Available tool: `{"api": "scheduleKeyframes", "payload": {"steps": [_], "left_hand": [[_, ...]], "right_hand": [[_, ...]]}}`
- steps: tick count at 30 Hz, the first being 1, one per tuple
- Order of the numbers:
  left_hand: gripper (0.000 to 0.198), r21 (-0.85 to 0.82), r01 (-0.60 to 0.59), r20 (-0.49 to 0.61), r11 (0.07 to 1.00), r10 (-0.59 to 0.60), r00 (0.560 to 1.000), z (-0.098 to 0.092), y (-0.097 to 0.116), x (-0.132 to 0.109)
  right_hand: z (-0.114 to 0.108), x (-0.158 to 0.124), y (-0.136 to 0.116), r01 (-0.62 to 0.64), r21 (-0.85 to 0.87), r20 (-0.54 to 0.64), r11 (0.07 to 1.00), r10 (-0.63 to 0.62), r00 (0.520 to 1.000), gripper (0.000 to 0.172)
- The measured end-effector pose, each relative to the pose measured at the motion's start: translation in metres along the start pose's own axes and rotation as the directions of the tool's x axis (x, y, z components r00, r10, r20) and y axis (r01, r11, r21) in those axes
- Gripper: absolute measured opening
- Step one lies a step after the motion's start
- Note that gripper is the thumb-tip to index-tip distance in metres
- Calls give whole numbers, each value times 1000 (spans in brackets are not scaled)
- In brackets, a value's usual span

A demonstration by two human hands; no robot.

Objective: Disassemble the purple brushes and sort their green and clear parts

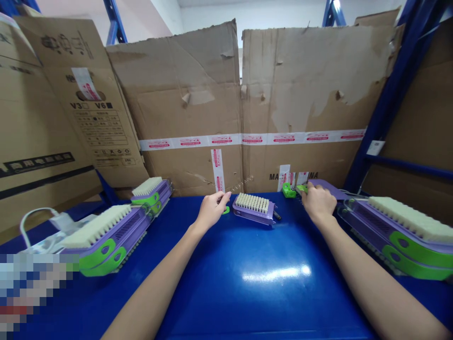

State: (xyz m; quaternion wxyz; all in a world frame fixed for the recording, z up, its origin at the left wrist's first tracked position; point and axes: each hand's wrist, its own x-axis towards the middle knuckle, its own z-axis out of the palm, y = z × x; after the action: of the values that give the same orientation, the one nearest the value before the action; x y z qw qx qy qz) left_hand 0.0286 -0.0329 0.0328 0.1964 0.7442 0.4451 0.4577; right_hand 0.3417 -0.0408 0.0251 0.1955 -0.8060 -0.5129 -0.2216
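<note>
Two hands are out: the left hand (212, 208) and the right hand (317, 200). Between them lies one small purple brush (253, 208). Left of the left hand lie two long purple-and-green brushes (106, 236), right of the right hand one more (399, 226). One small green clip (288, 190) sits just left of the right hand.

A glossy blue counter (247, 283) is carrying a small purple brush block (253, 208) at the far middle, stacked purple-and-green brush heads left (106, 236) and right (403, 231).
</note>
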Motion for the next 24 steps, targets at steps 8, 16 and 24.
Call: {"api": "scheduleKeyframes", "payload": {"steps": [8, 16, 24], "left_hand": [[44, 11, -6, 8, 1000, 6, 1000, 1, 0, 0], [44, 23, -19, 9, 1000, 19, 1000, 1, -1, -1], [45, 17, -20, 2, 1000, 20, 1000, 1, -2, 0]], "right_hand": [[12, 1, 6, -26, -35, -4, 999, 26, 1000, 36], [18, 2, 9, 14, -65, -40, 998, -17, 999, 35], [17, 2, 6, 10, -40, 50, 999, -8, 999, 32]]}}
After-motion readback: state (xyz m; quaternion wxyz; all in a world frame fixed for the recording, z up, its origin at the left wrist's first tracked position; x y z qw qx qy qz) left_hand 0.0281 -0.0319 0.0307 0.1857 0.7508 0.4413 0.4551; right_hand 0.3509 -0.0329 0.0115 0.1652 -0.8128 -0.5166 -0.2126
